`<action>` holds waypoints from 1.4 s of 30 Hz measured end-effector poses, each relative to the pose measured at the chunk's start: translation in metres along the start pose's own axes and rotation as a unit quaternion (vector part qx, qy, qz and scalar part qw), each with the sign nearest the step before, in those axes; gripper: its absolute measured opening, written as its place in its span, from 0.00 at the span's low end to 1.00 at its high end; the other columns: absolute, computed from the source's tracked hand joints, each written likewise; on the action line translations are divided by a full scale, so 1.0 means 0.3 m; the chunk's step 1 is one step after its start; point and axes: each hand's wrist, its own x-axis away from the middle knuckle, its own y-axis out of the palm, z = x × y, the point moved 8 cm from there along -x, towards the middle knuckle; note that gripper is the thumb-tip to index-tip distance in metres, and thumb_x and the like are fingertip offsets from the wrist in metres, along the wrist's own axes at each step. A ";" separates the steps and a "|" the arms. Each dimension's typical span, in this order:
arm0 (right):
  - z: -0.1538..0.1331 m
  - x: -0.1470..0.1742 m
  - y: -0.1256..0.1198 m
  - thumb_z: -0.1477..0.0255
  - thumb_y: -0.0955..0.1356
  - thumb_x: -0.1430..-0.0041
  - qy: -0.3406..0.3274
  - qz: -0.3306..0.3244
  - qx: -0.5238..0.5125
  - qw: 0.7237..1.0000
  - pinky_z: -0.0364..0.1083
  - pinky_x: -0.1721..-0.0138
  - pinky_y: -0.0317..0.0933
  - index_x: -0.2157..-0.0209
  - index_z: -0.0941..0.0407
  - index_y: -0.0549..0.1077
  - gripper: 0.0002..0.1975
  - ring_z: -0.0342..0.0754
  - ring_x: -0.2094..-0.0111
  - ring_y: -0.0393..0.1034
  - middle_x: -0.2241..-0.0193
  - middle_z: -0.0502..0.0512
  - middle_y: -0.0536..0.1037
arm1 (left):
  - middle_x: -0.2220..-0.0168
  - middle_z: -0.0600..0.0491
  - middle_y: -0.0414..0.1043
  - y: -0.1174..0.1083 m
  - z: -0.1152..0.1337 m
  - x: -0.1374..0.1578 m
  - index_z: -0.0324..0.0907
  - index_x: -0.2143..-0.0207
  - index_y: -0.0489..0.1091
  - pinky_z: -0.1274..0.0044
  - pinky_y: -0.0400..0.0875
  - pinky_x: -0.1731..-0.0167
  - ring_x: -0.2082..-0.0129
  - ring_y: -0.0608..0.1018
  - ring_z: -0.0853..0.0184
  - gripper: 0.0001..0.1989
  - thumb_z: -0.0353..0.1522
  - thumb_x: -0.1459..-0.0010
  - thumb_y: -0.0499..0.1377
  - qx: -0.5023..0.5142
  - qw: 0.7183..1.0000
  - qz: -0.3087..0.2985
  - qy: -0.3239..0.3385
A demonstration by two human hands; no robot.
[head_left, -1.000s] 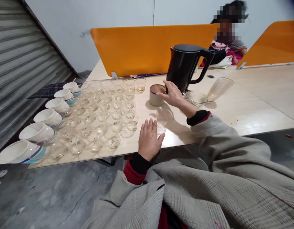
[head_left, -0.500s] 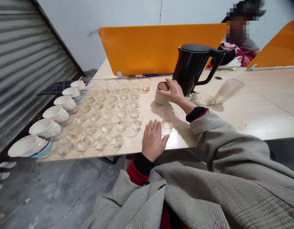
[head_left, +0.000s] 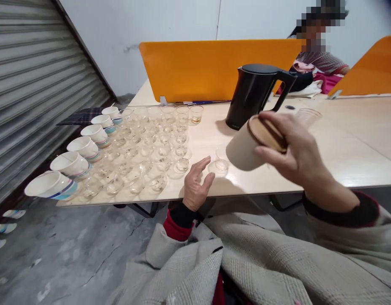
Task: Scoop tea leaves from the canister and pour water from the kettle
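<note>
My right hand (head_left: 297,148) grips a beige canister (head_left: 243,148) by its brown rim. The canister is lifted off the table and tilted, its base toward the left. Just left of and partly behind it, a clear plastic cup (head_left: 221,164) stands on the table. My left hand (head_left: 197,186) is at the table's front edge beside that cup, thumb and fingers apart, holding nothing. Left of it stand several rows of clear cups (head_left: 160,161), many with small dark bits in the bottom. Behind the canister is a black electric kettle (head_left: 251,95).
Stacked white paper cups (head_left: 51,184) line the table's left end. An orange partition (head_left: 195,70) runs along the back. Behind my right hand shows part of a clear cup stack (head_left: 309,114). Beyond the partition sits a person (head_left: 322,61) with cloth in front.
My right hand has lifted the canister from the table, bringing it nearer and tilting it. My left hand has shifted slightly left, its fingers now raised and turned.
</note>
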 end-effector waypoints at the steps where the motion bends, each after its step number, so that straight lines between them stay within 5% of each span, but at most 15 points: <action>1: -0.011 0.042 0.024 0.49 0.72 0.35 -0.001 -0.019 -0.013 1.000 0.68 0.43 0.71 0.35 0.52 0.72 0.34 0.66 0.43 0.74 0.44 0.65 0.76 | 0.38 0.41 0.77 -0.007 0.008 0.003 0.45 0.38 0.74 0.60 0.77 0.38 0.37 0.79 0.54 0.24 0.48 0.28 0.60 0.031 1.000 -0.003 0.001; 8: -0.050 0.171 0.153 0.52 0.74 0.36 -0.018 -0.052 -0.051 0.997 0.67 0.40 0.70 0.30 0.52 0.66 0.39 0.68 0.39 0.71 0.41 0.67 0.73 | 0.38 0.42 0.77 0.033 0.043 0.009 0.48 0.31 0.68 0.57 0.76 0.40 0.40 0.79 0.51 0.41 0.56 0.40 0.69 0.011 0.991 -0.122 0.050; 17: -0.076 0.173 0.033 0.54 0.74 0.36 -0.027 -0.058 -0.034 0.997 0.67 0.38 0.69 0.27 0.48 0.63 0.39 0.66 0.38 0.71 0.38 0.64 0.72 | 0.39 0.42 0.77 0.043 0.036 0.008 0.49 0.33 0.69 0.60 0.78 0.46 0.41 0.78 0.51 0.40 0.55 0.41 0.71 -0.025 0.992 -0.116 0.046; 30: 0.036 0.244 0.246 0.48 0.74 0.39 0.055 -0.090 -0.073 0.992 0.68 0.39 0.70 0.32 0.51 0.69 0.39 0.68 0.40 0.71 0.41 0.67 0.73 | 0.34 0.41 0.74 0.099 0.035 -0.008 0.48 0.31 0.67 0.55 0.72 0.36 0.36 0.76 0.48 0.46 0.48 0.48 0.77 -0.082 0.978 -0.192 0.025; 42: 0.102 0.173 0.346 0.49 0.74 0.39 0.048 -0.108 -0.040 0.992 0.67 0.39 0.69 0.32 0.55 0.69 0.40 0.68 0.40 0.71 0.41 0.70 0.73 | 0.40 0.43 0.78 0.129 -0.013 -0.028 0.45 0.33 0.67 0.59 0.76 0.43 0.42 0.80 0.50 0.40 0.43 0.44 0.76 -0.152 0.978 -0.143 -0.026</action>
